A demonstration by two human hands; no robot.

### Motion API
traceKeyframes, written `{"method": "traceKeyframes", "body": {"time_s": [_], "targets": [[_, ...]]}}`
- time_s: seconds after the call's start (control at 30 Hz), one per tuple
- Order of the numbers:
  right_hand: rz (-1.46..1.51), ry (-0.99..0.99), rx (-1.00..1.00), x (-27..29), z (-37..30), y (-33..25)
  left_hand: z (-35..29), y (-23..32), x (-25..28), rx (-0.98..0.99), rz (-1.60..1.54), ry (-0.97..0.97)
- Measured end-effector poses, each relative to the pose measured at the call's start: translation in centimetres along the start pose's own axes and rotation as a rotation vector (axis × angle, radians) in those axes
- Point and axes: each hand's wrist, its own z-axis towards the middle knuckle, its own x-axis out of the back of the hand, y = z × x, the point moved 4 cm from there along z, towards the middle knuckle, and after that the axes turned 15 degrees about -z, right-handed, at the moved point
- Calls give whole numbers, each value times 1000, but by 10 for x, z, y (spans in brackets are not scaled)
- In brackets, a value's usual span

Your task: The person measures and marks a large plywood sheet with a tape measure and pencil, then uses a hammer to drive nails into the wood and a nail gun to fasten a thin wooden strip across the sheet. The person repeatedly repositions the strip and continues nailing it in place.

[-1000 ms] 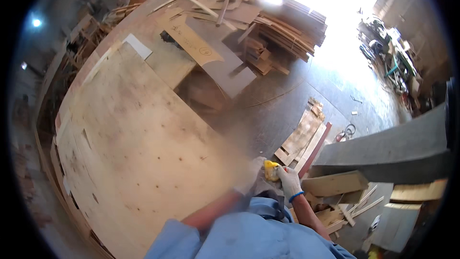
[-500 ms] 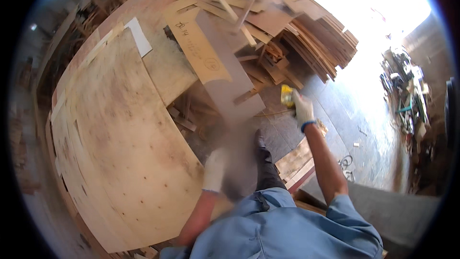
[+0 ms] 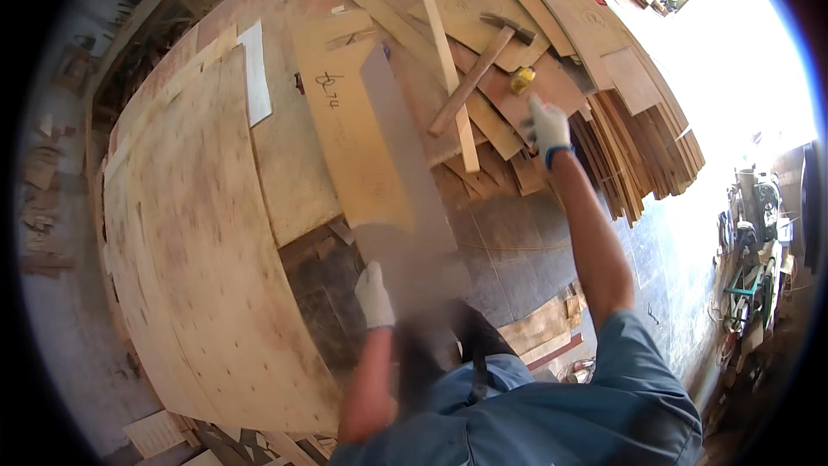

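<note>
The boxy yellow tape measure (image 3: 522, 79), just released, shows against a far flat brown board (image 3: 564, 92), freeing the loosely spread white-gloved right hand (image 3: 548, 128); the nearer white-gloved left hand (image 3: 373, 295)'s grip I cannot tell.

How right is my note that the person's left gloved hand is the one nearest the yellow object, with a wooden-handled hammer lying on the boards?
One detail is wrong: the head view shows the right gloved hand nearest the yellow object, not the left hand. The wooden-handled hammer does lie on the boards.
</note>
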Motion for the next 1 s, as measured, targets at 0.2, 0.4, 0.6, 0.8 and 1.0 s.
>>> {"method": "traceKeyframes", "body": {"time_s": [0.2,0.4,0.6,0.8,1.0], "targets": [[-27,-192,-8,-67,-60,73,-26,44,-19,-84,-87,180],[121,-385,0,-93,-97,54,0,99,-53,-201,31,37],[-43,-278,458,-112,-69,87,80,223,-243,-283,3,-411],[225,-458,-89,-121,-103,33,105,222,-260,-551,102,-418],[492,-642,-109,-131,-144,21,113,139,-212,-67,-93,-318]]}}
